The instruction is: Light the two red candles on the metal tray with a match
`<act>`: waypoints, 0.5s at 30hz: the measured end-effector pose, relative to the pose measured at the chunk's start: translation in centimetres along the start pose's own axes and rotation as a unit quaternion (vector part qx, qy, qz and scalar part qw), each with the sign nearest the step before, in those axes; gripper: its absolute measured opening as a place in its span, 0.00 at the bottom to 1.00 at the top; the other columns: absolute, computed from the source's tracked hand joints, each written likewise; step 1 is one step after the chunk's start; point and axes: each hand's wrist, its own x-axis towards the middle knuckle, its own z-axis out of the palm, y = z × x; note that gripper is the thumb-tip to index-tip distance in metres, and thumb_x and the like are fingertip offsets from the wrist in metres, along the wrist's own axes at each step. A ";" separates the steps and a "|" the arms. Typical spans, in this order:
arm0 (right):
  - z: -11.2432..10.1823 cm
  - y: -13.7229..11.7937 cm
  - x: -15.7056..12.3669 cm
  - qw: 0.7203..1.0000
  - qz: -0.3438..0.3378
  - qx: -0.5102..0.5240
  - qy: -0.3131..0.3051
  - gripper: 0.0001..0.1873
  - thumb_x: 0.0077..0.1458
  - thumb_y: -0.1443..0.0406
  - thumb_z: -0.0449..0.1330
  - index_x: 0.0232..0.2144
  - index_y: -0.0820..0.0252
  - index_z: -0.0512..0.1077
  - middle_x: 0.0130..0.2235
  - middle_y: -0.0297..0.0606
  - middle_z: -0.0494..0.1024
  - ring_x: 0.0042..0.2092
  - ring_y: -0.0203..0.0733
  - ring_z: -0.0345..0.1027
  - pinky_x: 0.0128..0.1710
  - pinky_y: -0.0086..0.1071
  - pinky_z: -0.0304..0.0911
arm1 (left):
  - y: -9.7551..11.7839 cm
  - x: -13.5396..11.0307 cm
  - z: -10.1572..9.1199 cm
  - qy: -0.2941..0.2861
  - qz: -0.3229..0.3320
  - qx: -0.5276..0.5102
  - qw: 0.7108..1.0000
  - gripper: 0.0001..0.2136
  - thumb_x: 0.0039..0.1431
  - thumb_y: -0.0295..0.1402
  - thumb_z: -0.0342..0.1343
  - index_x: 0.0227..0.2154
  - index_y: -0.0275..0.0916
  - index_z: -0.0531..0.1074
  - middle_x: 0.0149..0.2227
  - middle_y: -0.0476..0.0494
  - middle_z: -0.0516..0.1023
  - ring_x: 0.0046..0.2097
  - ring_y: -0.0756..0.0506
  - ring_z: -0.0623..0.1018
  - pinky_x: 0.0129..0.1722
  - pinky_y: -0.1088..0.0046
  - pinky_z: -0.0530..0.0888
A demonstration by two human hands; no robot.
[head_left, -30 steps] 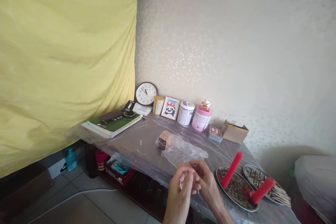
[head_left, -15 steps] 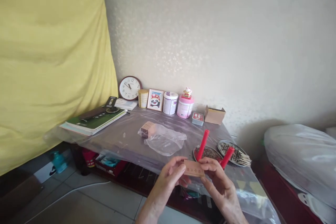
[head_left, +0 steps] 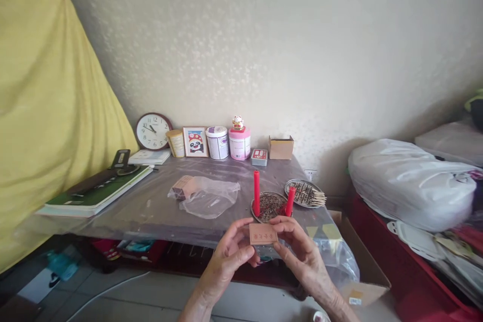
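Between our left hand and right hand, both pinching its ends, we hold a small inscribed block; we should grip lightly, clear of the taller candle beyond.

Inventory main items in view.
table: 1, grey, centre
block: 1, tan, lower centre
plates: 2, silver, right
candles: 2, red, near plate
bag: 1, clear, centre
box: 1, brown, bag's left
clock: 1, white, rear
jars: 3, mixed, rear
picture: 1, multicoloured, between jars
tin: 1, grey, rear
carton: 1, brown, rear
books: uncounted, green, left
curtain: 1, yellow, left
sack: 1, white, right
left hand: 1, bare, holding block
right hand: 1, bare, holding block
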 end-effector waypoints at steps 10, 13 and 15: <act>-0.8 -1.0 -0.2 0.972 -0.111 -0.205 -0.021 0.14 0.57 0.72 0.54 0.44 0.51 0.66 0.50 0.39 0.68 0.53 0.41 0.63 0.54 0.35 0.60 | -0.5 -0.2 0.5 0.051 -0.018 0.031 0.998 0.17 0.59 0.33 0.54 0.51 0.43 0.63 0.40 0.43 0.75 0.34 0.48 0.74 0.37 0.68 0.70; -0.6 -1.1 -0.2 0.945 -0.159 -0.283 -0.050 0.17 0.58 0.74 0.52 0.47 0.53 0.66 0.52 0.41 0.68 0.54 0.41 0.63 0.53 0.36 0.62 | -0.9 0.1 0.5 0.077 -0.058 -0.028 0.995 0.12 0.61 0.36 0.51 0.46 0.38 0.68 0.30 0.45 0.76 0.31 0.48 0.75 0.33 0.70 0.71; -0.4 -1.1 -0.2 0.914 -0.206 -0.340 -0.082 0.19 0.58 0.76 0.50 0.49 0.55 0.66 0.53 0.42 0.69 0.53 0.42 0.63 0.51 0.37 0.63 | -1.2 0.3 0.5 0.075 -0.090 -0.097 0.988 0.12 0.61 0.38 0.50 0.40 0.35 0.72 0.30 0.43 0.77 0.30 0.48 0.76 0.32 0.71 0.71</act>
